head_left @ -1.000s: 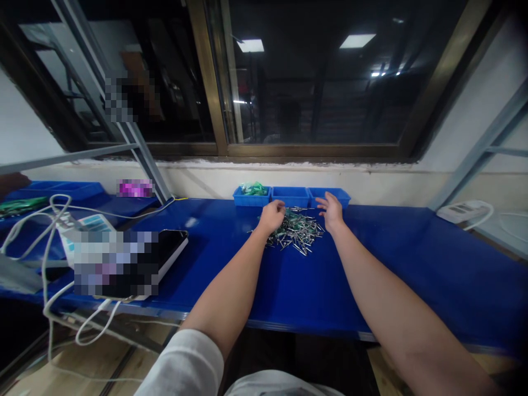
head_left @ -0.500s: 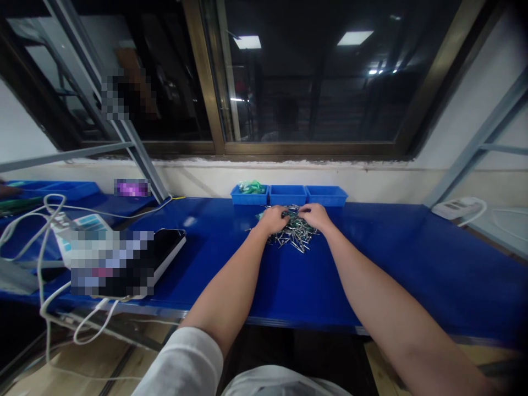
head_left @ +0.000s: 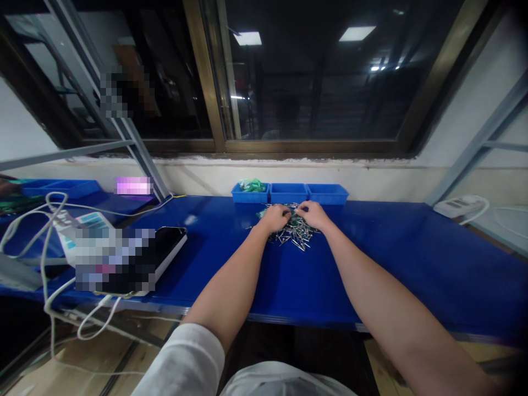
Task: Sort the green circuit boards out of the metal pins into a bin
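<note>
A pile of small metal pins with green parts (head_left: pixel 293 235) lies on the blue table top (head_left: pixel 330 275), just in front of a row of three small blue trays (head_left: pixel 289 193). My left hand (head_left: pixel 275 217) rests on the left side of the pile with its fingers curled into the pins. My right hand (head_left: pixel 314 214) lies on the right side, fingers bent down onto the pile. The two hands nearly meet at the far edge of the pile. What the fingers hold, if anything, is hidden. The left tray holds green pieces (head_left: pixel 251 185).
A black and white device (head_left: pixel 136 258) with white cables (head_left: pixel 53 220) sits at the left. More blue trays (head_left: pixel 58 188) stand far left. A white power strip (head_left: pixel 457 206) lies at the right. A window frame (head_left: pixel 289 147) runs behind the table.
My right hand, open above the pile a second ago, came down onto the pins and moved left toward my left hand. The pile looks drawn closer together.
</note>
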`<state>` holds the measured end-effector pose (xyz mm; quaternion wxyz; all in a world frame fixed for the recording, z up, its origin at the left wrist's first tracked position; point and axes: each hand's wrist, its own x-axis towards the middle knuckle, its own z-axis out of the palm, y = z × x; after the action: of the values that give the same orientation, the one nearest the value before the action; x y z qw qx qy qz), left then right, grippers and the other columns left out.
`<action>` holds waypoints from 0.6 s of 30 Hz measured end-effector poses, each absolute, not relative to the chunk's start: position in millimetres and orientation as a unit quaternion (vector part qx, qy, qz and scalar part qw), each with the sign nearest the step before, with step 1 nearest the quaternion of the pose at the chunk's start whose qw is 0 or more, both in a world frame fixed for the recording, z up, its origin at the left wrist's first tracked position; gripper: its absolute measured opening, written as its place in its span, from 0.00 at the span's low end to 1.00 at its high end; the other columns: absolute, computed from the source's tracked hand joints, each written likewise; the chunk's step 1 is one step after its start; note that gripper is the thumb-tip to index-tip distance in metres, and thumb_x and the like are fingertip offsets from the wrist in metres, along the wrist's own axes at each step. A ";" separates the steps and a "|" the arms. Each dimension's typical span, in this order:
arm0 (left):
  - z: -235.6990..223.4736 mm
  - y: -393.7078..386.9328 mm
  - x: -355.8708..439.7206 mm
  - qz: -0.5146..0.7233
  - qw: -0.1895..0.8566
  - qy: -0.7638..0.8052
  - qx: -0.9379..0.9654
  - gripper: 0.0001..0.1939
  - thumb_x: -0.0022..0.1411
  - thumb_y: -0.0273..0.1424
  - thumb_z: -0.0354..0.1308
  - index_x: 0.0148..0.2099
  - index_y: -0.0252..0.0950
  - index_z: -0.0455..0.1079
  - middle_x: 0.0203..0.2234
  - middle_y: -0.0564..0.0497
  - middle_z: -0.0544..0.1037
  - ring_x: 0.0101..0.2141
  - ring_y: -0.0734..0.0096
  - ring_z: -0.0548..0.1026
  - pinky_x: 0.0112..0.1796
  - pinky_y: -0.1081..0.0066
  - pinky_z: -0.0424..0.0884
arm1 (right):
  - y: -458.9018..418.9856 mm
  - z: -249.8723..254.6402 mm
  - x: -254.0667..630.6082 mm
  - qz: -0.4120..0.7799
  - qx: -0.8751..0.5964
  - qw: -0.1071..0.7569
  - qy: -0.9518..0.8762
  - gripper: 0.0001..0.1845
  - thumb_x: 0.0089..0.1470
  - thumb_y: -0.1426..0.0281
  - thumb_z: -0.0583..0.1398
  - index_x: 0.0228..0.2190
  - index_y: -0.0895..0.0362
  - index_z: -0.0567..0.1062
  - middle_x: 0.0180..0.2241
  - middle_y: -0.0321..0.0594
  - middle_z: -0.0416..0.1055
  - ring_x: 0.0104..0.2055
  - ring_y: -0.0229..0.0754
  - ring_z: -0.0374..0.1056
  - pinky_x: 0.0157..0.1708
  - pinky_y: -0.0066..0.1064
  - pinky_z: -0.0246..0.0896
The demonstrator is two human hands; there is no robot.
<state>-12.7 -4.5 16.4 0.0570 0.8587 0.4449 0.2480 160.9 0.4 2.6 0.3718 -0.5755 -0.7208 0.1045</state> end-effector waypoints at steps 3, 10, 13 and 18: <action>17.0 -4.6 -12.4 0.273 0.053 0.430 0.859 0.14 0.60 0.36 0.49 0.39 0.38 0.74 0.36 0.49 0.77 0.38 0.67 0.73 0.42 0.71 0.66 | 0.4 4.4 158.7 0.102 -0.558 0.388 -0.727 0.13 0.49 0.61 0.55 0.26 0.56 0.74 0.29 0.39 0.72 0.33 0.40 0.63 0.36 0.31 0.55; 19.9 -6.6 -11.6 0.321 0.063 0.432 0.840 0.10 0.58 0.33 0.53 0.40 0.37 0.73 0.33 0.50 0.77 0.35 0.69 0.73 0.40 0.72 0.66 | -8.8 13.0 150.7 0.093 -0.545 0.427 -0.716 0.23 0.54 0.55 0.49 0.20 0.58 0.69 0.19 0.36 0.67 0.24 0.37 0.60 0.26 0.27 0.50; 22.8 -10.1 -10.6 0.352 0.092 0.433 0.825 0.11 0.58 0.34 0.53 0.41 0.37 0.72 0.31 0.51 0.78 0.33 0.71 0.73 0.38 0.73 0.67 | -12.6 15.5 149.2 0.093 -0.558 0.426 -0.706 0.28 0.55 0.52 0.46 0.14 0.57 0.65 0.15 0.35 0.62 0.21 0.36 0.58 0.24 0.28 0.48; 25.5 -13.2 -10.4 0.362 0.102 0.403 0.834 0.10 0.60 0.34 0.52 0.37 0.37 0.73 0.31 0.52 0.78 0.33 0.72 0.73 0.37 0.74 0.66 | -16.0 17.0 149.0 0.100 -0.575 0.444 -0.680 0.31 0.53 0.49 0.46 0.10 0.57 0.60 0.11 0.35 0.57 0.18 0.35 0.55 0.22 0.29 0.46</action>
<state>-10.4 -13.2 25.5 0.1017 0.8343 0.4030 0.3621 149.0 -16.0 17.0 0.4441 -0.5751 -0.6798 0.1000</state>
